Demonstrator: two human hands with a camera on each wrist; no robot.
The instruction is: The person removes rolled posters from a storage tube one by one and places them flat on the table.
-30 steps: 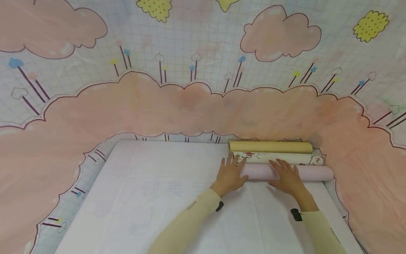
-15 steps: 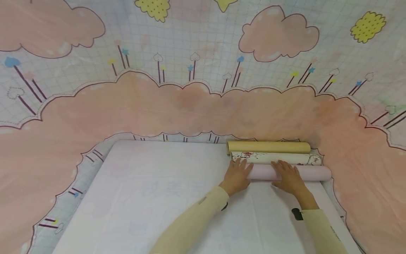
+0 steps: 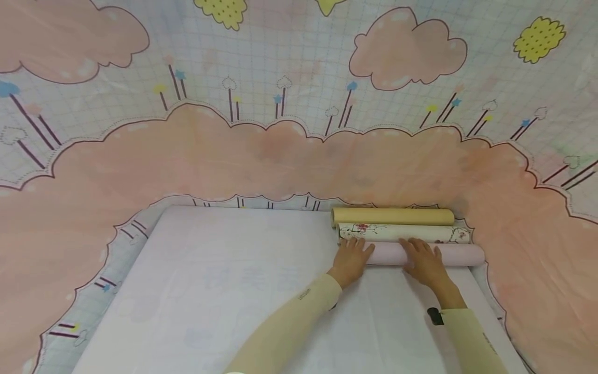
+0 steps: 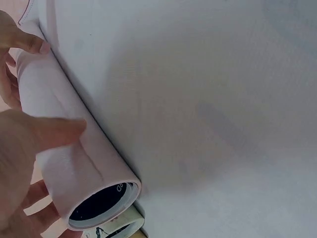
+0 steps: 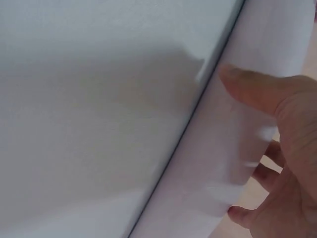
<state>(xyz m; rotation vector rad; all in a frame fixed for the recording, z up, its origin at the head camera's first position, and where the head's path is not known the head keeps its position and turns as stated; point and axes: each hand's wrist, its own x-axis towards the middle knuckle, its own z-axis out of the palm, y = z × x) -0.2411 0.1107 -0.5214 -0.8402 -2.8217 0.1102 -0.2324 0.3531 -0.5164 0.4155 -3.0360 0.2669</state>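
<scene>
One yellow roll [image 3: 392,216], one flowery roll [image 3: 405,232] and one pink roll [image 3: 460,255] lie side by side at the far right of the white table [image 3: 233,249]. The pink one is nearest me. My left hand [image 3: 350,259] holds it near its left end, and my right hand [image 3: 424,262] holds it further right.

From my left wrist, my thumb and fingers are spread as wide as the pink roll, one on each side. Its end looks dark inside.

From my right wrist, I hold the pink roll the same way.

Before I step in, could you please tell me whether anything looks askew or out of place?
Slightly: the pink roll seems to overhang the right edge of the white tabletop, rather than resting wholly on it. No spill shows.
</scene>
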